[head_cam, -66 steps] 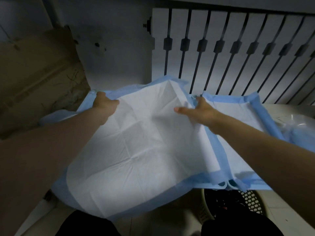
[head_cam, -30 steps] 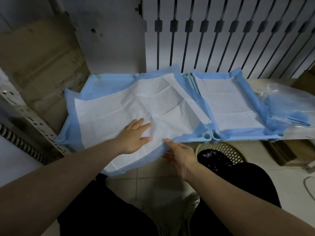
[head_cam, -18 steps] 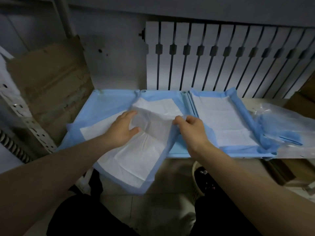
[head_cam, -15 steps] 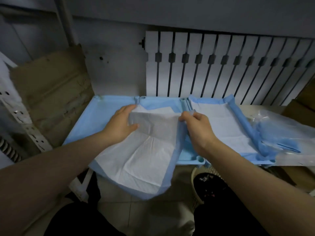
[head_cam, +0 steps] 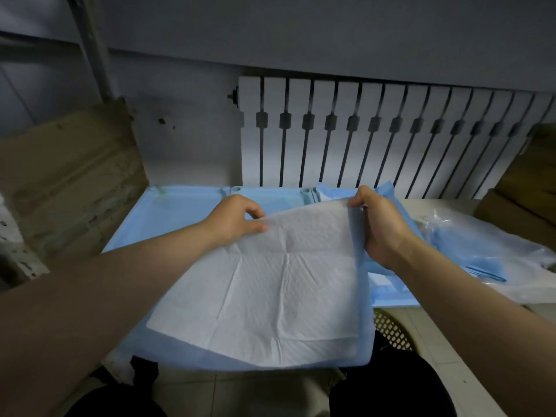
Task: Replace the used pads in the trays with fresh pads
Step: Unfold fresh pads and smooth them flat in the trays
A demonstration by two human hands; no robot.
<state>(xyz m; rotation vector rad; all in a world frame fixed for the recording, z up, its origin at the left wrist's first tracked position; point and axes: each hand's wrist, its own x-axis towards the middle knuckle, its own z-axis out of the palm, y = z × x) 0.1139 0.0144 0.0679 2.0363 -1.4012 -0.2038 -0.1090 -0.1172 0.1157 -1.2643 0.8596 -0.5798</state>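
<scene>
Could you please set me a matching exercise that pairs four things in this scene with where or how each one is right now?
Things:
1. pad
2. left tray
3. plastic bag
4. mesh basket

States:
A. bare, no pad in it
B. low down, below the trays' front edge
C. far right, blue sheets inside
D. gripped by left hand and right hand

Pairs: 1-D, 2-A, 3-C, 4-B

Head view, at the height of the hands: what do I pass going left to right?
cardboard sheet → blue tray → left hand → white pad held up by both hands → right hand → clear plastic bag → cardboard box
</scene>
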